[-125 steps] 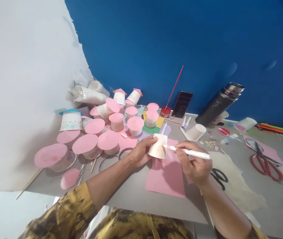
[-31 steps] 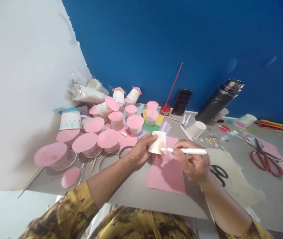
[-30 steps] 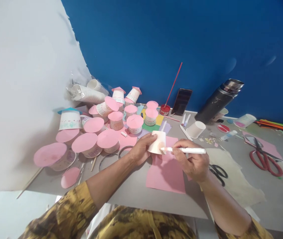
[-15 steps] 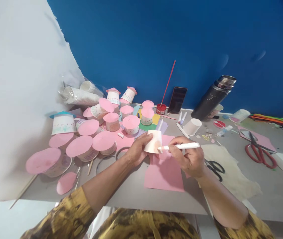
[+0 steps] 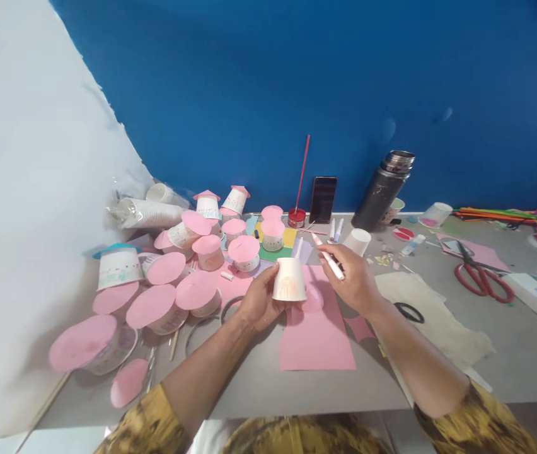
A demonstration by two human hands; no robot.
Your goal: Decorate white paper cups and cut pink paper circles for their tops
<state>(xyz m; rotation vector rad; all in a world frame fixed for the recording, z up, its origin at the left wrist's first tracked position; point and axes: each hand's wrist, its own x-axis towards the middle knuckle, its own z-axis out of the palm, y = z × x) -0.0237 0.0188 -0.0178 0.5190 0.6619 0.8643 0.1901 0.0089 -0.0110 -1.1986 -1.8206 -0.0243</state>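
Your left hand [image 5: 259,301] wraps the side of an upside-down paper cup [image 5: 289,279], fingers curled around its wall, base up. Your right hand [image 5: 354,277] is closed on a white marker [image 5: 328,258], its tip pointing away from you and lifted clear of the cup, just right of it. The cup looks light and thin-walled, so it would likely dent under a hard squeeze; hold it near the stiffer base or rolled rim, with a light grip. It carries faint orange lines on the side facing you. It sits above the far end of a pink paper sheet [image 5: 318,334] on the grey table [image 5: 509,372]. Left of the cup stand many cups with pink round tops [image 5: 197,291]; right of it lie black scissors [image 5: 409,311], farther right red scissors [image 5: 483,281], and behind it a dark flask [image 5: 382,189].
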